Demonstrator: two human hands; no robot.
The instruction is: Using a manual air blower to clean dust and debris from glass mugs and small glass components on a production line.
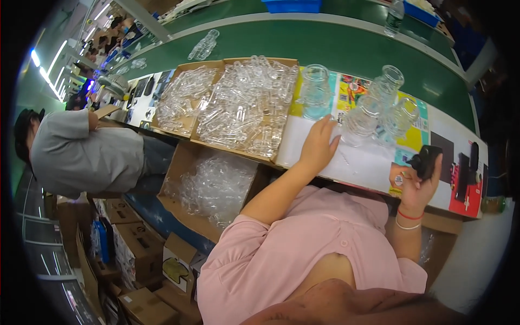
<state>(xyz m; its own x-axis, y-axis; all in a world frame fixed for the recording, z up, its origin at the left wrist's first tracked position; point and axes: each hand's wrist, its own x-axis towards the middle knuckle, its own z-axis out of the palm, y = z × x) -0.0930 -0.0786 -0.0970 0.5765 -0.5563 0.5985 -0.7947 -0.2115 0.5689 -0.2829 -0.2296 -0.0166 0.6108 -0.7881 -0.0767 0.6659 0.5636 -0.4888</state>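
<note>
Our right hand (420, 190) bends its fingers round a black, blocky object (431, 160); our left hand (318, 146), fingers loosely spread, grips nothing we can make out, just beside a transparent, bulging vessel (316, 93). Farther off, glossy clear pieces (246, 103) heap a cardboard tray (283, 127).

The left hand (318, 147) is extended with fingers spread, just beside a clear ribbed vessel (316, 89); contact cannot be confirmed. The right hand (416, 194) grips a black object (428, 161) above the right part of the tabletop (357, 58). Between the hands, beyond them, stands a cluster of clear vessels (364, 114). To the left, a cardboard tray (271, 156) holds clear parts (244, 108). Below it, an open box (184, 215) contains clear plastic material (216, 184). A co-worker (97, 151) is positioned at far left.
</note>
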